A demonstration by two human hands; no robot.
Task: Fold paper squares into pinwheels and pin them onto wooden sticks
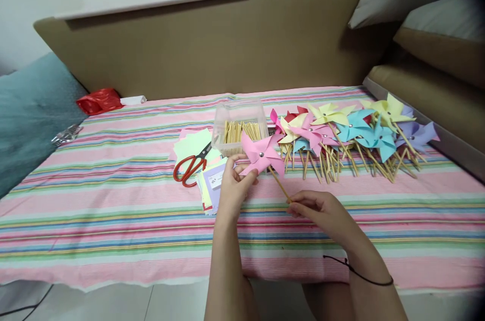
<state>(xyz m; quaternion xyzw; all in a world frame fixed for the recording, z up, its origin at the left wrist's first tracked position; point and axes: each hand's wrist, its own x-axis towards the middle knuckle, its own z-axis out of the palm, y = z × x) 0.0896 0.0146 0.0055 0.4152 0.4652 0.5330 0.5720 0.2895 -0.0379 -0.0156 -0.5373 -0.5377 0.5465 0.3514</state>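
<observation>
A pink paper pinwheel [261, 154] on a thin wooden stick is held up between my two hands. My left hand [237, 179] pinches the lower left blade with thumb and fingers. Lower down, my right hand [316, 210] grips the stick near its bottom end. A silver pin head sits at the pinwheel's centre. Behind it stands a clear plastic box [242, 108] of wooden sticks, partly covered by the pinwheel. Left of my left hand lie red-handled scissors [191, 168] on coloured paper sheets [191, 146], beside a small white box [215, 180].
A heap of finished pinwheels [352, 131] in several colours lies to the right. On the far left are a red plastic bag [99, 101], a white object [133, 100] and a shiny metallic packet [67, 134]. A striped cloth [113, 225] covers the surface, with cushions [34, 113] at the sides.
</observation>
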